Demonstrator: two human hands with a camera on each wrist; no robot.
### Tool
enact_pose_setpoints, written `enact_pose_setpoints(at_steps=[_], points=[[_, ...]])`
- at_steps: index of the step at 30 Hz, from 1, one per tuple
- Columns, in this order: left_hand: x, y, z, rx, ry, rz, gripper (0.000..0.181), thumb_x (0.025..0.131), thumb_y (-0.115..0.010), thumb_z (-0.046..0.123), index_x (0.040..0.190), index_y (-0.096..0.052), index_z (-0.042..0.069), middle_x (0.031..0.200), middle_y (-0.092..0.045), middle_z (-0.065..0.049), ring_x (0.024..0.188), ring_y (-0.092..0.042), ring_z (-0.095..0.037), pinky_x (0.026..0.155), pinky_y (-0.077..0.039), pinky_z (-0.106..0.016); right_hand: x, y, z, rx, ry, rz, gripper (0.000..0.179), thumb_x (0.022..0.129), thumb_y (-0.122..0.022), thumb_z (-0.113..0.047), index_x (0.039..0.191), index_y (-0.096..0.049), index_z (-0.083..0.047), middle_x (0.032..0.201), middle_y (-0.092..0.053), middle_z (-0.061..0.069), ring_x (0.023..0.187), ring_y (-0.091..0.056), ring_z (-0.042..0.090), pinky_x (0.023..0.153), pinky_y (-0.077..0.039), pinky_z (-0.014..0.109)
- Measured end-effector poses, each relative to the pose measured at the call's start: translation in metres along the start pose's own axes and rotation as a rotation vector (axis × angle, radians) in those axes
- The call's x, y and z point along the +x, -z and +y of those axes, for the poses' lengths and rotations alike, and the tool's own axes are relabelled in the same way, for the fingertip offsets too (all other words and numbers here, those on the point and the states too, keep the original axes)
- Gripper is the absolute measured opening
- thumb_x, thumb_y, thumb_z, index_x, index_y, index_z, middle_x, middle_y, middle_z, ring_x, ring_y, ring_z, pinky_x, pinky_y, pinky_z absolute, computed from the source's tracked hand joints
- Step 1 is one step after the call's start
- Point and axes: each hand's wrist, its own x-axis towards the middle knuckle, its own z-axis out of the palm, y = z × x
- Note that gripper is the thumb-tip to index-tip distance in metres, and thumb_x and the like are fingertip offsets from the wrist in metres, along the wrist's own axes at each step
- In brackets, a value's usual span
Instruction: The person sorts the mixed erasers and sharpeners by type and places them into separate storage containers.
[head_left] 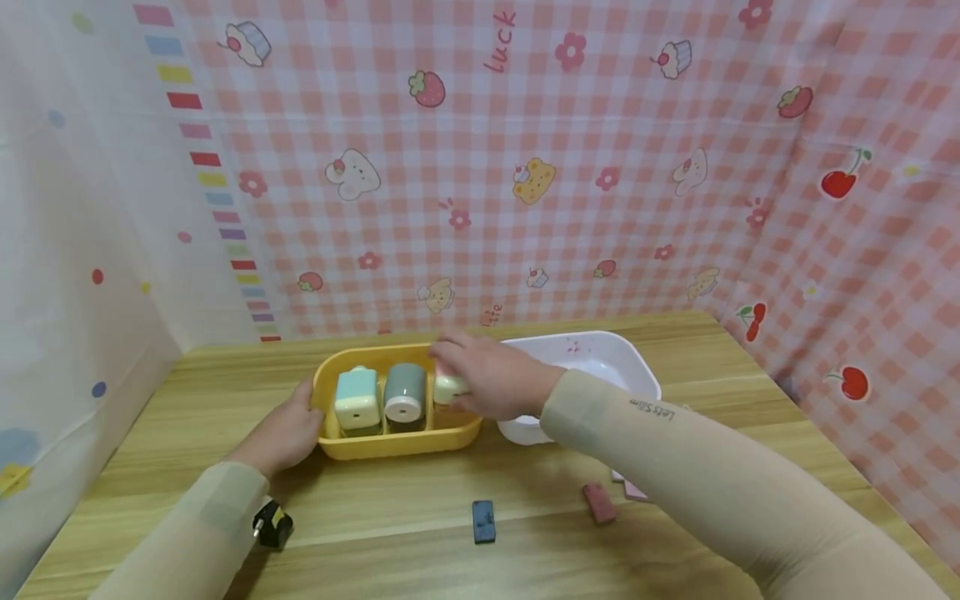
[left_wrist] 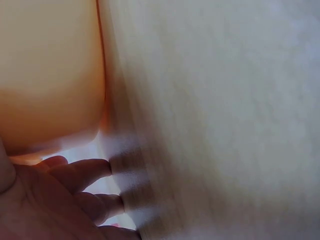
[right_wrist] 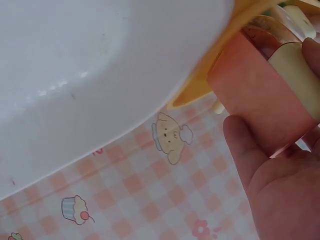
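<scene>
A yellow bin [head_left: 397,446] holds a teal-and-cream pencil sharpener [head_left: 357,398] and a grey-and-white one [head_left: 405,392], side by side. My left hand [head_left: 285,429] is at the bin's left end, touching its rim. In the left wrist view its fingers [left_wrist: 82,172] are extended beside the bin's wall, tips down at the tabletop. My right hand [head_left: 495,375] grips a pink-and-cream sharpener [head_left: 448,387] over the bin's right compartment. The right wrist view shows the thumb and fingers around that sharpener's pink body [right_wrist: 260,95]; the palm side hides part of it.
A white bin [head_left: 622,358] stands right of the yellow one, partly behind my right forearm. Nearer me lie a dark blue block [head_left: 483,521], a red-pink block [head_left: 600,503] and light pink pieces [head_left: 636,492]. A small black object [head_left: 274,525] shows beside my left sleeve. A checked cloth hangs behind.
</scene>
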Motion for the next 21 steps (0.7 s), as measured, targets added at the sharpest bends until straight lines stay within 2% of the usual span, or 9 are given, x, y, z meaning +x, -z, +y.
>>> enact_pose_setpoints(at_steps=[7,17,21], points=[[-0.003,0.001,0.002,-0.001,0.002,-0.001,0.061,0.109,-0.026,0.017,0.164,-0.010,-0.004,0.161,-0.034,-0.038,0.148,-0.039,-0.054,0.120,-0.032,-0.072,0.002,-0.010,0.002,-0.021,-0.047,-0.040,0.074,0.098,-0.075,-0.030,0.162,-0.039,-0.021,0.167,-0.040,0.002,0.148,-0.049,0.026,0.122,-0.044,0.047],[0.000,0.001,-0.001,-0.015,0.007,-0.008,0.062,0.109,-0.025,0.017,0.165,-0.009,-0.003,0.163,-0.032,-0.037,0.151,-0.034,-0.054,0.121,-0.030,-0.072,0.007,-0.019,0.002,-0.050,-0.063,-0.064,0.070,0.100,-0.073,-0.031,0.161,-0.041,-0.019,0.166,-0.041,0.000,0.146,-0.049,0.030,0.120,-0.045,0.048],[0.001,0.001,0.000,-0.017,0.016,-0.015,0.063,0.109,-0.024,0.018,0.166,-0.007,-0.002,0.165,-0.030,-0.036,0.152,-0.033,-0.054,0.121,-0.029,-0.072,0.008,-0.024,0.003,-0.051,-0.058,-0.067,0.069,0.100,-0.073,-0.030,0.160,-0.042,-0.017,0.165,-0.042,0.001,0.149,-0.047,0.028,0.124,-0.040,0.049]])
